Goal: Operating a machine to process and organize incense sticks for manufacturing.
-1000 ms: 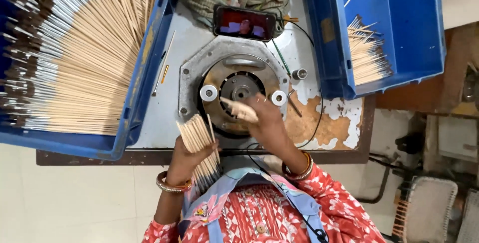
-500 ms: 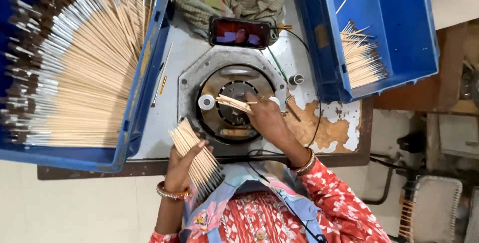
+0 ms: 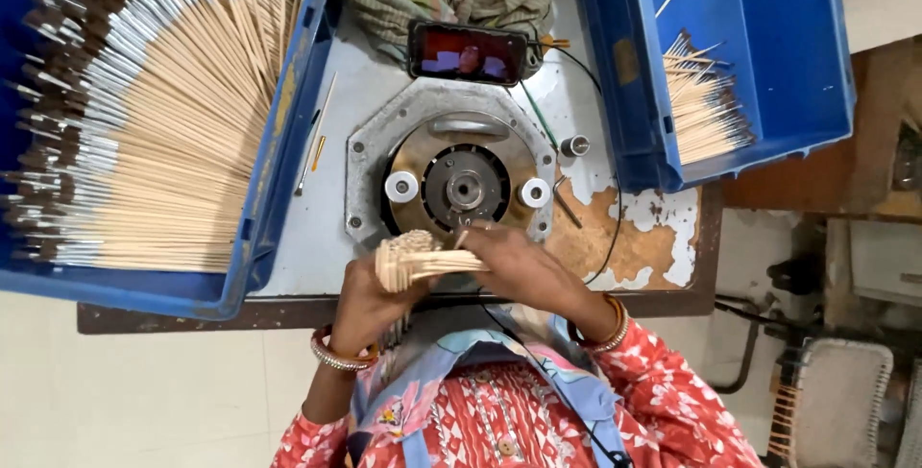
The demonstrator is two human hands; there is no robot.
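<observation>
Light was even and soft, with faint shadows. The round grey metal machine plate (image 3: pixel 451 132) showed a mild sheen, without glare. The hands were slightly motion-blurred. Edges bowed from wide-angle distortion; the floor looked washed out.

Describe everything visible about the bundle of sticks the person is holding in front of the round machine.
The bundle of sticks is a handful of thin, pale, wood-coloured sticks lying roughly level, cut ends facing left. The left hand grips it from below, and the right hand meets its right end, fingers on the sticks. It sits at the table's near edge, just below the round metal machine, and looks bare and uncoated.
</observation>
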